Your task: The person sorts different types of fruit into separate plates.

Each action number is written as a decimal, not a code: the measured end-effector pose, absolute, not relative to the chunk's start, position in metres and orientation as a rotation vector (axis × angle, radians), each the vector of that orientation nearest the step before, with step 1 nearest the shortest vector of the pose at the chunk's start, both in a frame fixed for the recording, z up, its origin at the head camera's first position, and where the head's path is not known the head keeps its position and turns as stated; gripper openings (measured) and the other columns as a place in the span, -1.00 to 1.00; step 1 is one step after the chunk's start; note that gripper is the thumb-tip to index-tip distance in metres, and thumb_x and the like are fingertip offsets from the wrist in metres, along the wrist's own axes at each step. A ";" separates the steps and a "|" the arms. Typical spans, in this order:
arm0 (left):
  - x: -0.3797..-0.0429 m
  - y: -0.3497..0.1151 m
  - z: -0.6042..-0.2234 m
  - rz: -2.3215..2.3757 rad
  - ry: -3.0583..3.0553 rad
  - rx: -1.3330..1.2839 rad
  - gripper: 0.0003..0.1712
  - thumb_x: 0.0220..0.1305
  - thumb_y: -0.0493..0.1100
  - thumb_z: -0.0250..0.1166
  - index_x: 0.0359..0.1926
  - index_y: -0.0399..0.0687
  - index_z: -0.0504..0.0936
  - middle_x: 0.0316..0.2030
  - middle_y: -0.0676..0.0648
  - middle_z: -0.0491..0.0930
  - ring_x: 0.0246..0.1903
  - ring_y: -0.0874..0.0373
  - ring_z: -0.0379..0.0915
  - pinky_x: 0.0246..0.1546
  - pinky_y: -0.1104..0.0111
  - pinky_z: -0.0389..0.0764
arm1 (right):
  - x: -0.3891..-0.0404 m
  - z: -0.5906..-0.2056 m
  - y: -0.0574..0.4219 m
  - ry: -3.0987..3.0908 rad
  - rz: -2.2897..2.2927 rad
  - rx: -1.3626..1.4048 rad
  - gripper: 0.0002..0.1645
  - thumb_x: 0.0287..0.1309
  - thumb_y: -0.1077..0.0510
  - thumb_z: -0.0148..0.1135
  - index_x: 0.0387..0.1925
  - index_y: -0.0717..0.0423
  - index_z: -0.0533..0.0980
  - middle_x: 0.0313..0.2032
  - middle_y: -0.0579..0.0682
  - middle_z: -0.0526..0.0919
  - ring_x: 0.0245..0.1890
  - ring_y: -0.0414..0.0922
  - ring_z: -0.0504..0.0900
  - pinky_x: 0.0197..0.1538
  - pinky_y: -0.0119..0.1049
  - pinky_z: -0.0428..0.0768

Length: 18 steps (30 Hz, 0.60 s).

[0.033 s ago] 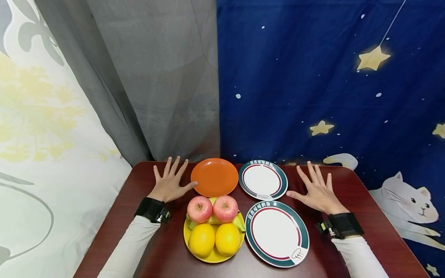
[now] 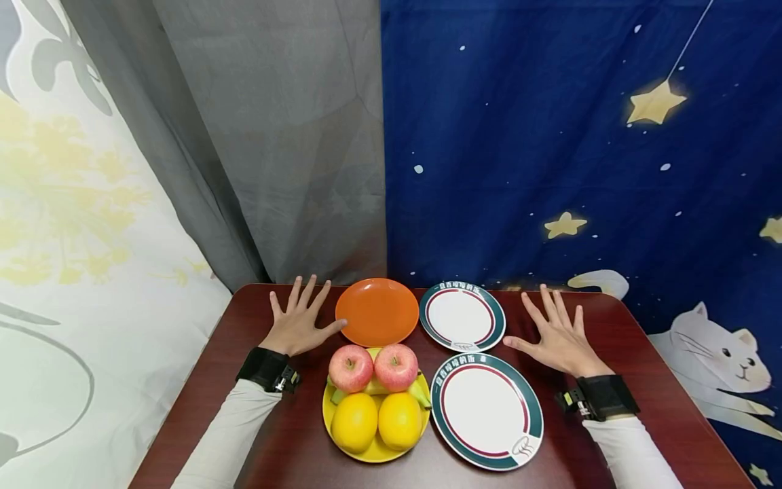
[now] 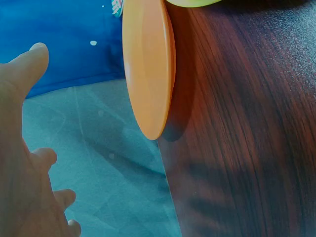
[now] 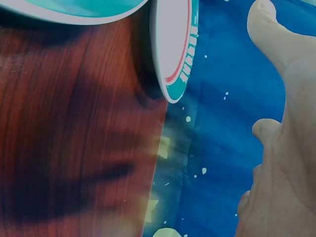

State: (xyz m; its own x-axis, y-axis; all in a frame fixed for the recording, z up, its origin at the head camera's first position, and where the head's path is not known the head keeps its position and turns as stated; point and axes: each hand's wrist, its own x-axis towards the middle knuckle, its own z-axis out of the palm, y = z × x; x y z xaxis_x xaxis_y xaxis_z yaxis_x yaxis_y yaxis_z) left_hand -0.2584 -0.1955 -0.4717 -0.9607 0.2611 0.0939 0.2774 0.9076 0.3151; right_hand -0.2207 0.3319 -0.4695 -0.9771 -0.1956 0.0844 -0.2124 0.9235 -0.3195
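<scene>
My left hand [image 2: 296,326], fingers spread and straight, is held over the table's left side, holding nothing. Its thumb tip overlaps the rim of an orange plate [image 2: 377,312] in the head view; the left wrist view shows the hand apart from that plate [image 3: 148,69]. On the right, my right hand [image 2: 559,339] is likewise spread and holds nothing, nearest to two white plates with green rims, a smaller one [image 2: 461,316] behind a larger one [image 2: 485,411]. A yellow plate [image 2: 377,456] carries two red apples [image 2: 396,368], two round yellow fruits [image 2: 354,422] and partly hidden yellow-green fruit [image 2: 420,392].
All the plates stand close together on a dark red-brown wooden table [image 2: 208,407]. Behind its far edge hang a grey curtain [image 2: 293,136] and a blue star-patterned curtain [image 2: 519,136]. A white patterned cloth [image 2: 91,238] hangs at the left.
</scene>
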 end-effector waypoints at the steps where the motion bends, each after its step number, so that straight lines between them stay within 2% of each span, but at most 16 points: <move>1: -0.258 -0.195 -0.472 -0.510 -3.021 -0.427 0.12 0.37 0.46 0.23 0.73 0.12 0.01 0.74 -0.20 -0.20 0.71 -0.29 -0.46 0.45 -0.55 -0.52 | -0.220 -0.470 0.332 -3.032 0.515 0.321 0.38 0.20 -0.51 0.32 0.73 0.07 -0.08 0.69 0.34 -0.39 0.69 0.39 -0.43 0.48 0.57 -0.56; 7: -0.259 -0.196 -0.471 -0.493 -3.019 -0.427 0.13 0.37 0.47 0.21 0.74 0.14 -0.01 0.74 -0.19 -0.20 0.71 -0.29 -0.45 0.46 -0.56 -0.47 | -0.221 -0.467 0.328 -3.004 0.520 0.346 0.37 0.21 -0.50 0.33 0.73 0.03 -0.09 0.70 0.32 -0.39 0.70 0.37 -0.41 0.50 0.55 -0.56; 10: -0.260 -0.197 -0.470 -0.512 -2.984 -0.429 0.13 0.38 0.45 0.23 0.74 0.14 -0.01 0.73 -0.20 -0.16 0.71 -0.28 -0.42 0.47 -0.55 -0.44 | -0.220 -0.456 0.316 -2.969 0.533 0.385 0.34 0.22 -0.47 0.36 0.73 0.01 -0.05 0.71 0.29 -0.34 0.70 0.37 -0.34 0.54 0.53 -0.47; 13: -0.261 -0.197 -0.468 -0.558 -2.893 -0.438 0.05 0.41 0.34 0.29 0.71 0.06 0.10 0.69 -0.24 0.03 0.70 -0.28 -0.23 0.51 -0.52 -0.25 | -0.217 -0.441 0.293 -2.913 0.562 0.472 0.25 0.26 -0.42 0.38 0.72 -0.01 0.02 0.71 0.28 -0.13 0.68 0.38 -0.07 0.58 0.51 -0.13; 16: -0.263 -0.196 -0.469 -0.639 -2.778 -0.423 -0.16 0.47 0.15 0.33 0.61 -0.07 0.32 0.55 -0.29 0.33 0.57 -0.29 0.18 0.49 -0.40 0.18 | -0.211 -0.425 0.258 -2.861 0.647 0.596 0.15 0.31 -0.35 0.39 0.71 -0.08 0.09 0.66 0.22 0.15 0.59 0.32 0.26 0.47 0.44 0.32; 18: -0.266 -0.194 -0.472 -0.727 -2.724 -0.389 -0.33 0.49 0.02 0.33 0.49 -0.14 0.47 0.42 -0.30 0.49 0.43 -0.29 0.39 0.39 -0.30 0.42 | -0.206 -0.417 0.231 -2.844 0.735 0.699 0.12 0.30 -0.34 0.41 0.70 -0.17 0.11 0.63 0.13 0.26 0.53 0.23 0.40 0.39 0.37 0.47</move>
State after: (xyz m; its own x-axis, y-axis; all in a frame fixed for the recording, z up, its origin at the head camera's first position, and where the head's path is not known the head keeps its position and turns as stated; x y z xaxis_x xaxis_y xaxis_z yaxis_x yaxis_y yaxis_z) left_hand -0.2657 -0.1937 -0.4720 -0.9201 0.1816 0.3471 0.3303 0.8359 0.4383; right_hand -0.2056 0.2311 -0.4174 -0.8858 -0.4047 0.2273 -0.4641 0.7750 -0.4288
